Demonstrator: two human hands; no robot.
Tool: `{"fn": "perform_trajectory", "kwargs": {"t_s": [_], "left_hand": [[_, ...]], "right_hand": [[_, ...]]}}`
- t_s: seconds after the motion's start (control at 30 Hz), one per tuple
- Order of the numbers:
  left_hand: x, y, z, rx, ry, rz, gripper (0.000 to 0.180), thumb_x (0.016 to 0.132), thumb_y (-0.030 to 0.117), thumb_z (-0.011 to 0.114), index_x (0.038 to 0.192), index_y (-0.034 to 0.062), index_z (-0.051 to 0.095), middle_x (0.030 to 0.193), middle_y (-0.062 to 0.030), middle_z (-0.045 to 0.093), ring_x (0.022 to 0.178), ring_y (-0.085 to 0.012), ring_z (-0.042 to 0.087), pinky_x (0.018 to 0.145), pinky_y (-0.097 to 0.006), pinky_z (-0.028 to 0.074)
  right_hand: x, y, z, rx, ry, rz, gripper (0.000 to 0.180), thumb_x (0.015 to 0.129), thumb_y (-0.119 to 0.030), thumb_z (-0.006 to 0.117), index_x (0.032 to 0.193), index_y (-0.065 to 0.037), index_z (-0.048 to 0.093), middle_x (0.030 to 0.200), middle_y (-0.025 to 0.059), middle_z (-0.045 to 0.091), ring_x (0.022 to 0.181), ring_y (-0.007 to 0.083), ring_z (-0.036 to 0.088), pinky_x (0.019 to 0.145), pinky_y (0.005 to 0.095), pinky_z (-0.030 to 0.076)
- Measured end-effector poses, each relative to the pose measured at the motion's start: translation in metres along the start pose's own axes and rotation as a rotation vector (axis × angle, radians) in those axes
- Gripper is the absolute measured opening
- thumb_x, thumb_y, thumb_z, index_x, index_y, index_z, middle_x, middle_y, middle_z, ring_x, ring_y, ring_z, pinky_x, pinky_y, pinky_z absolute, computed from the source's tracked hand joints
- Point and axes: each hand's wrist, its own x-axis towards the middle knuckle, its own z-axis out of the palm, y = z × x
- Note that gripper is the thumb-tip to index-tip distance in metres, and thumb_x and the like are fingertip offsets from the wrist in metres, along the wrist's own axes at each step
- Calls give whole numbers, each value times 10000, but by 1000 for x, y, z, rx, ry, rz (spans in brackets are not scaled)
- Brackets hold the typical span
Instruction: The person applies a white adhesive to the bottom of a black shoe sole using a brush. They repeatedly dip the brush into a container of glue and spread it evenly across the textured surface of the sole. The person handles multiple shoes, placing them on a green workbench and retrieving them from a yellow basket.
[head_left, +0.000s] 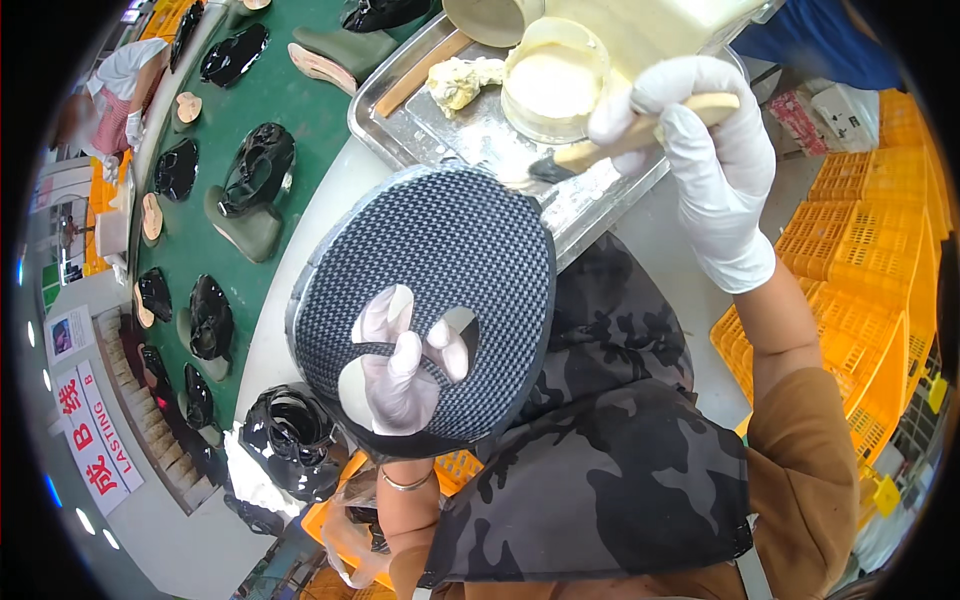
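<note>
My left hand, in a white glove, holds up a round checkered black-and-grey shoe upper piece, fingers poking through its cut-out openings. My right hand, also gloved, grips a wooden-handled brush whose dark bristles touch the piece's upper edge. Behind the brush stands a round tub of cream-coloured glue on a metal tray.
A lump of dried glue and a wooden stick lie on the tray. A green conveyor carries black shoes and lasts to the left, where another person works. Yellow crates stack at the right. A black shoe sits lower left.
</note>
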Motion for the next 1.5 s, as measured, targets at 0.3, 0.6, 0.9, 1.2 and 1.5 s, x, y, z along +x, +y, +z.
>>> {"fn": "perform_trajectory", "kwargs": {"t_s": [0.3,0.6,0.9,1.2,1.5], "left_hand": [[-5,-12,18,-130,132,57,476,808,-41,494,1266,26,383,1186,-80,500,775,-291,576,720,-401,498],[0,-12,28,-7,233,241,502,806,-27,511,1279,26,350,1174,-92,486,819,-288,597,658,-365,516],[4,-22,32,-125,97,284,543,795,-75,482,1295,74,331,1249,-92,448,855,-352,594,753,-449,502],[11,-30,24,-54,149,330,380,775,-106,486,1097,78,405,1064,-35,406,987,-171,502,887,-388,452],[33,-37,48,131,149,628,350,823,10,477,1156,-13,373,1099,-225,496,1009,-315,537,898,-467,440]], "right_hand": [[41,-27,21,274,145,-103,138,912,-89,490,1025,-10,483,871,87,605,727,126,613,588,188,499],[27,-7,14,62,203,69,170,937,-118,437,1051,5,464,945,120,595,733,160,624,561,218,520],[-1,3,3,140,194,95,186,938,-108,429,1079,12,451,951,107,552,746,167,623,550,237,530],[10,-8,2,157,149,102,160,939,-111,425,1056,-6,450,947,111,557,731,148,613,543,224,515],[7,-14,4,145,196,124,157,902,-54,474,1055,-25,449,856,97,593,666,106,597,532,190,495]]}}
